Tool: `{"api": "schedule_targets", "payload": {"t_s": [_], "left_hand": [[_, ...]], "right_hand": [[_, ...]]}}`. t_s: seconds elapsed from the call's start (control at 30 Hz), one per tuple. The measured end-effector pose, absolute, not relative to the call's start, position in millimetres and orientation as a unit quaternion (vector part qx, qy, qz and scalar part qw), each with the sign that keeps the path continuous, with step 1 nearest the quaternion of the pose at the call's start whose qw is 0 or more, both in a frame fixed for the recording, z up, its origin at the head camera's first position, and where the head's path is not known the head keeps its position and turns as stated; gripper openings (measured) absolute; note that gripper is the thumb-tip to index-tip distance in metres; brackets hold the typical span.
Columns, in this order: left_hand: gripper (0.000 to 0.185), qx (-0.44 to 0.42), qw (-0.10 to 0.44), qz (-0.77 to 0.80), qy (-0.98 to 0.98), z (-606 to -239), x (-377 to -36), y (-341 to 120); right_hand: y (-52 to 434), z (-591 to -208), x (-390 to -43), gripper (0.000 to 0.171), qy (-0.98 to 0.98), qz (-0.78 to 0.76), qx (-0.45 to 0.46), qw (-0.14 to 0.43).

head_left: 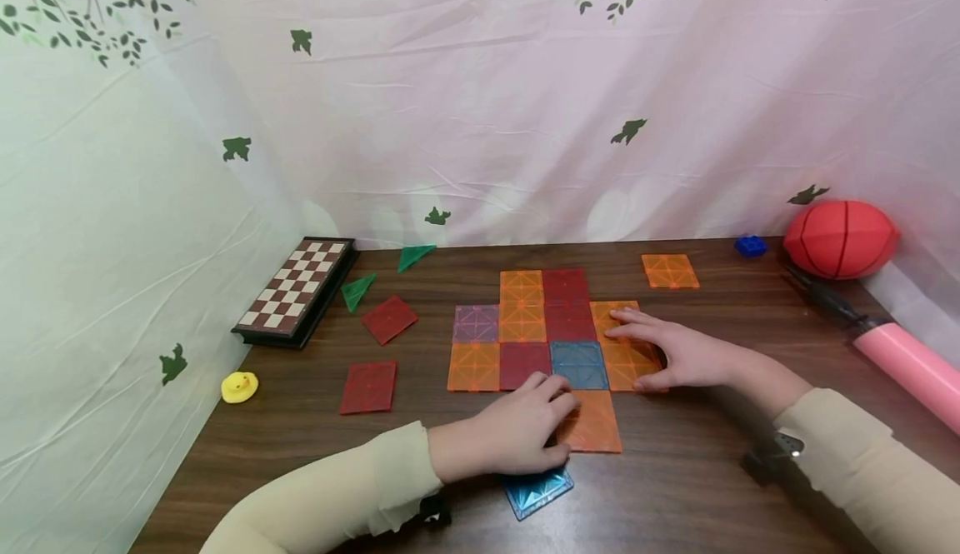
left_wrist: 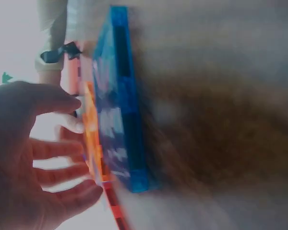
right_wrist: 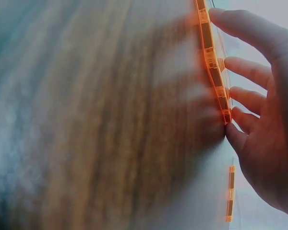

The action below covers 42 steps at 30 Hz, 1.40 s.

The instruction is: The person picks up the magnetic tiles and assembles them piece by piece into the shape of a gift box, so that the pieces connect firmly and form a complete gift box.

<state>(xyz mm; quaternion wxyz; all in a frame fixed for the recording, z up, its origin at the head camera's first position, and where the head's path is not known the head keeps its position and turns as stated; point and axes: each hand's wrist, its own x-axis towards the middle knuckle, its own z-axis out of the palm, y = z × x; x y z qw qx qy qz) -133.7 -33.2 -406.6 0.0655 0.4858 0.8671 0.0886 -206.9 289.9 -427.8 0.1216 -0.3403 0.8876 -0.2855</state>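
Observation:
Translucent square magnetic tiles lie flat on the table in a joined layout: orange, red, one purple (head_left: 476, 323) and one blue (head_left: 577, 355). My left hand (head_left: 506, 433) reaches over the near side, its fingers touching by the red tile (head_left: 522, 362) and the near orange tile (head_left: 596, 425). Partly under that hand lies a loose blue tile (head_left: 540, 497); its edge looms in the left wrist view. My right hand (head_left: 686, 356) spreads its fingers over the orange tiles (head_left: 624, 362) on the layout's right side. Thumb and fingertips touch those tiles' edges and tops.
Left of the layout are two loose red tiles (head_left: 367, 387) and two green triangles (head_left: 358, 292). A checkerboard box (head_left: 296, 287) and a yellow duck (head_left: 239, 387) stand farther left. A lone orange tile (head_left: 670, 271), blue brick (head_left: 750, 246), red ball (head_left: 840, 239) and pink pump (head_left: 911, 366) lie right.

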Motion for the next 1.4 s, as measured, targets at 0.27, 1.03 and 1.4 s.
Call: {"api": "schedule_targets", "payload": {"t_s": [0.27, 1.03, 1.4], "left_hand": [[0.054, 0.458, 0.073, 0.108, 0.880, -401.4, -103.7, -70.0], [0.057, 0.472, 0.039, 0.088, 0.876, -411.2, -104.2, -96.6], [0.054, 0.461, 0.044, 0.071, 0.883, -414.6, -118.1, -87.9]], "right_hand": [[289.6, -424.6, -201.9, 0.074, 0.893, -0.282, -0.330, 0.121], [287.5, -426.1, -204.9, 0.074, 0.891, -0.285, -0.330, 0.125], [286.4, -426.4, -204.6, 0.074, 0.891, -0.286, -0.330, 0.125]]}}
